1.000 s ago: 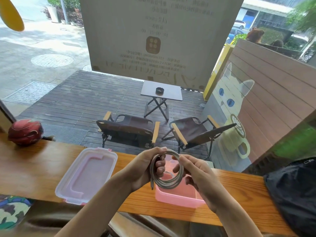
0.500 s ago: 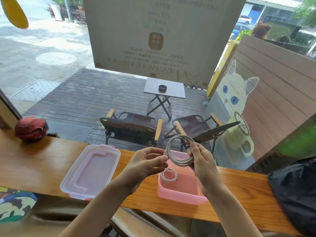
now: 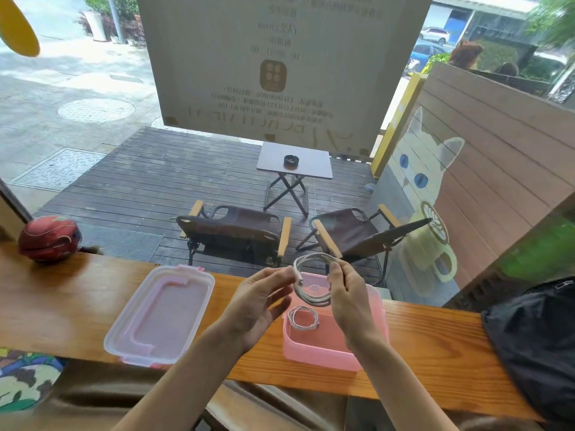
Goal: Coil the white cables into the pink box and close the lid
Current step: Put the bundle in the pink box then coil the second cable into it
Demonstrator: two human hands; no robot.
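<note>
A long wooden counter (image 3: 71, 303) is running along a big window (image 3: 93, 135), w/ a dark deck (image 3: 130, 181) outside. Two folding chairs (image 3: 236, 231) and a small table (image 3: 294, 160) are standing on the deck, and a pale sign w/ mirrored print (image 3: 280, 63) is hanging on the glass. A painted cat (image 3: 420, 178) is showing on the fence at the right. A black bag (image 3: 535, 337) is lying at the counter's right end, cut off by the frame. A red round thing (image 3: 48, 237) is sitting far left; what it is, hard to tell.

The pink box (image 3: 317, 353) is standing open near the counter's front edge. Its clear lid (image 3: 161, 315) is lying flat just to the left, apart from the box.

The right hand (image 3: 351, 303) is pinching a coil (image 3: 311, 281) of white cable above the box, upright. The hand is hiding part of the box's right wall. The left hand (image 3: 258, 306) is spread wide, fingers loose, near the coil; whether a fingertip is touching the plug end, cannot tell. A smaller coil (image 3: 303, 317) is lying inside the box, at its left side.
</note>
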